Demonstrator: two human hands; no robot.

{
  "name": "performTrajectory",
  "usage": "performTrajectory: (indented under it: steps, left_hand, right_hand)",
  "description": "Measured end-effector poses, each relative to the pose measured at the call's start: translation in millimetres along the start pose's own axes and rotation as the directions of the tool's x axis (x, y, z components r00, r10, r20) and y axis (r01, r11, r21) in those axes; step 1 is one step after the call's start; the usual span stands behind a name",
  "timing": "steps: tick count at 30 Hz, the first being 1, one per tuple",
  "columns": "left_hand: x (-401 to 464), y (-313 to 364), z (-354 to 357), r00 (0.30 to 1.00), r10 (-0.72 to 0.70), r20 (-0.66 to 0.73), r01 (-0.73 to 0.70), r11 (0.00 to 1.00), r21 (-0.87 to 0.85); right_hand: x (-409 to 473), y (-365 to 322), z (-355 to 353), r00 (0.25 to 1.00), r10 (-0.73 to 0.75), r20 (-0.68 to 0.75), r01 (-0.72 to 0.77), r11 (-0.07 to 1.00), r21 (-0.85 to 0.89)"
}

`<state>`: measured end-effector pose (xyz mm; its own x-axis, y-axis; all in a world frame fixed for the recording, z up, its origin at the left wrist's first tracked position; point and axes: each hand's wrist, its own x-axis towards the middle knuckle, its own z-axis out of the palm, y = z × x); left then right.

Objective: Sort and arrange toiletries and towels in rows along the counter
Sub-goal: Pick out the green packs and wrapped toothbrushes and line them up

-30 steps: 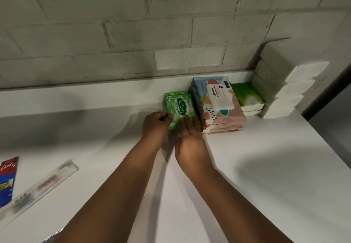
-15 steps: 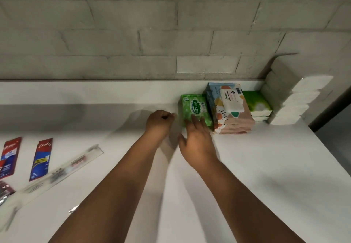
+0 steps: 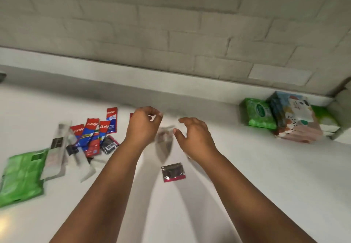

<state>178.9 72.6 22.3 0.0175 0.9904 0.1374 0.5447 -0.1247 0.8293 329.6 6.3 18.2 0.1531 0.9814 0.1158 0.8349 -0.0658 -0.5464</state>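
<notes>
Hands over white counter (image 3: 266, 176), left hand (image 3: 142, 127) loosely curled, right hand (image 3: 193, 136) released, both empty.

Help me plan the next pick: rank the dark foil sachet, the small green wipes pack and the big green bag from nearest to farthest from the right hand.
From the right hand:
1. Dark foil sachet, just below it.
2. Small green wipes pack, to its right by the wall.
3. Big green bag, far left.

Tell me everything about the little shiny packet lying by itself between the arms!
The small sachet is a squarish foil packet, silvery and dark on its face with a red strip along its near edge. It looks crinkly and shiny, and seems sealed. It lies flat and a bit tilted on the white counter, between the two forearms. Nothing else touches it; neither hand holds it.
</notes>
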Motion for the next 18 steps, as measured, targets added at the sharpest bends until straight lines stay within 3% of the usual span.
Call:
performTrajectory:
  steps: [11,18]
  left_hand:
    - [-32,-133,-196,0.978,-0.044,-0.204,0.097,0.961,0.257]
    - [-63,-215,-272,0.941,-0.251,-0.229,0.305,0.922,0.240]
  right_hand:
    - [-11,-180,123,0.966,-0.178,0.189,0.157,0.980,0.121]
    - [-37,-250,176,0.910,-0.244,0.336,0.151,0.948,0.280]
